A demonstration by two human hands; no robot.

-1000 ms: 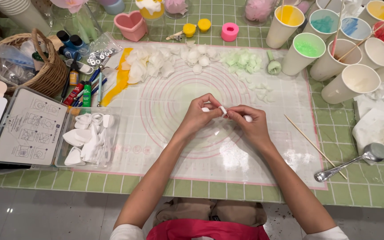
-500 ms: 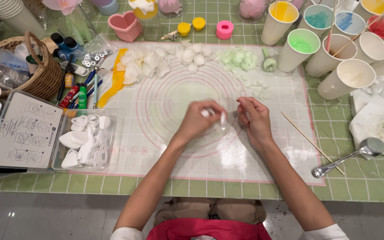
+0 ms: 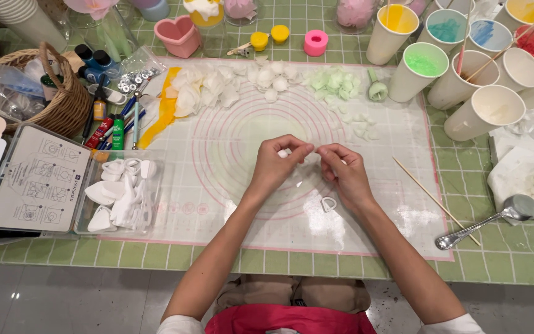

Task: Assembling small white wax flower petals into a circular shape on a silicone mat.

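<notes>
Two hands apart now, were pinched together before: my left hand (image 3: 277,162) fingers closed on small white clay bit (image 3: 283,153), right hand (image 3: 343,172) half-curled, grip unclear; white teardrop cutter (image 3: 328,204) just below right.

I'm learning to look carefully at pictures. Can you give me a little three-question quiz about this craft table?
1. True or false: the spoon lies left of both hands.
2. What does the left hand pinch at its fingertips? A) a white bit B) the skewer C) a yellow pot
3. Fill in: the small cutter lies on the mat just below the ____ hand.

Key: 1 false, it lies to the right. 2 A, a small white bit; the skewer lies untouched. 3 right.
</notes>
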